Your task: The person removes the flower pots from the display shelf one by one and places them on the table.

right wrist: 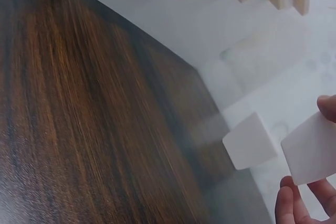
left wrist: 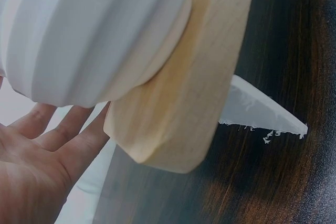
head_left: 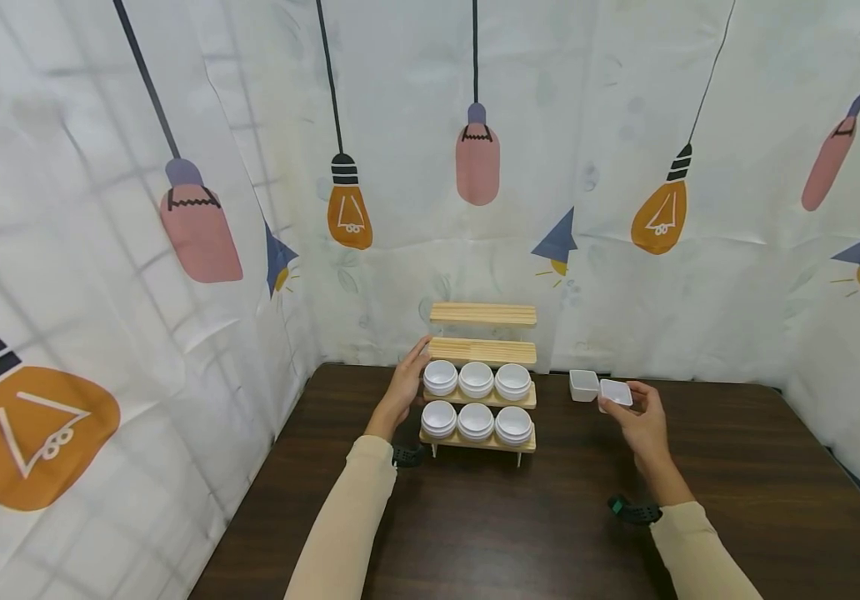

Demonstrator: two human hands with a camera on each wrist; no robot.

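A four-tier wooden rack [head_left: 482,314] stands at the back of the dark table [head_left: 550,517]. Its two lower shelves each carry three round white bowls [head_left: 476,379]. My left hand [head_left: 406,385] rests with straight fingers against the rack's left side; in the left wrist view the open left hand [left wrist: 37,156] lies beside a white bowl [left wrist: 89,30] on a wooden shelf [left wrist: 184,108]. My right hand [head_left: 640,414] pinches a small square white dish [head_left: 616,392] just above the table, right of the rack. In the right wrist view the fingertips [right wrist: 294,203] hold that square white dish [right wrist: 312,148].
A second square white dish [head_left: 583,384] sits on the table between the rack and my right hand, also seen as a second square white dish [right wrist: 249,141]. A printed curtain [head_left: 175,208] with lamp drawings encloses the table at back and sides. The rack's two upper shelves are bare.
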